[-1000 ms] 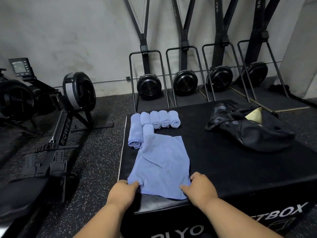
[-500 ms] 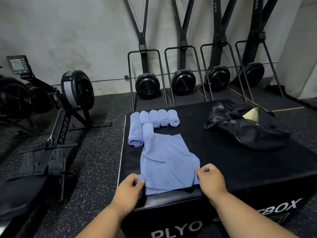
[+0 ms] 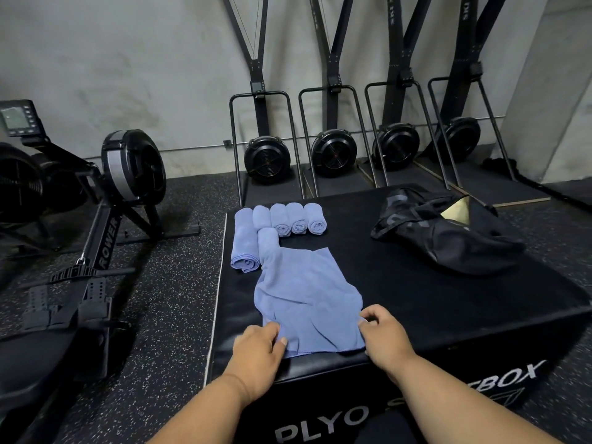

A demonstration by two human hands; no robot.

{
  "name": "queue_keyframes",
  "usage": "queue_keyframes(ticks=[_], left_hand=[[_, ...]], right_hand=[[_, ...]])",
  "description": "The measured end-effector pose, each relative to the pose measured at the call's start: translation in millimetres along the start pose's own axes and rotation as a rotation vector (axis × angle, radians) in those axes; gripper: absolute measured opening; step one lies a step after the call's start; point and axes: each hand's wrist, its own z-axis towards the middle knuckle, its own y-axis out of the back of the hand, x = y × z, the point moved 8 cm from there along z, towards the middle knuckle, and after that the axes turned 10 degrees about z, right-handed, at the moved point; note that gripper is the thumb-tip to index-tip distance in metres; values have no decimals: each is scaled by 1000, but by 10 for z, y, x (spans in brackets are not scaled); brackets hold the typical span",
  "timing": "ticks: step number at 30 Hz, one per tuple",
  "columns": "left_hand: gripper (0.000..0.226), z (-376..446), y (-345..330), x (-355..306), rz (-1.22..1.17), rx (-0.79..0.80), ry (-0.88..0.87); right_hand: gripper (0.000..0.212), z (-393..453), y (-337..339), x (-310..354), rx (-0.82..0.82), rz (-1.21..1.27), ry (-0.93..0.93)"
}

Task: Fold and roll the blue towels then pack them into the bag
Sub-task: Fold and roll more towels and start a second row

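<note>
Flat blue towel [image 3: 307, 293]: spread on the black plyo box [image 3: 448, 302], near its front-left corner. Wrinkled, partly folded. Long axis running from the near edge away toward the wall, slightly tilted to the left at the far end. Near hem lying just inside the front edge of the surface.

Left hand [image 3: 256, 354]: placed at the near-left corner of the flat towel. Grip pinching the towel edge between thumb and curled fingers.

Right hand [image 3: 384, 341]: placed at the near-right corner of the same towel. Grip closed on the cloth, fingers curled over the hem.

Long rolled towel [image 3: 245, 238]: lying at the far-left of the surface, long axis pointing away from the near edge, spiral end facing the camera.

Short rolled towels [image 3: 290, 219]: set side by side in a row along the far edge, touching one another, axes pointing front to back, spiral ends facing the camera. One further roll [image 3: 267, 240] lying just in front of the row, touching the far-left corner of the flat towel.

Black bag [image 3: 448, 232]: lying crumpled at the far-right of the surface, well apart from the towels, mouth open and showing a tan lining.

Rowing machine [image 3: 96, 219]: standing on the speckled floor to the left of the box.
</note>
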Motion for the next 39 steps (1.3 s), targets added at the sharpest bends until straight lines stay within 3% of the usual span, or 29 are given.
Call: queue_keyframes(ticks=[5,8,11,17,19,21,23,25,26,30,32,39], left_hand=[[25,28,113,-28,339,-80,-200],[24,-9,206,177,419,-70,-85],[29,-115,345,431,414,6,188],[18,-313,232,723,-118,150,518],[14,-339,213,765,-125,164,574],[21,-354,192,786,-171,171,601],[33,-310,115,718,-492,165,564],[27,-267,113,615,-742,139,533],[25,-247,106,606,-759,137,526],[36,-292,-110,898,-459,207,549],[34,-348,-134,944,-433,202,564],[29,-273,219,448,307,125,225]], right_hand=[[17,66,26,-95,26,15,-25],[15,64,21,-96,19,1,-29],[11,61,11,-118,25,-19,-36],[16,56,19,-93,3,-47,-7],[16,57,29,-93,-3,-57,7],[15,49,33,-93,2,-53,10],[15,26,43,-77,-6,-16,0],[11,12,55,-65,-13,54,-27],[10,12,61,-60,-19,80,-38],[13,-5,47,-57,3,97,-35],[15,14,38,-90,11,94,-44],[15,51,33,-127,-3,79,-54]])
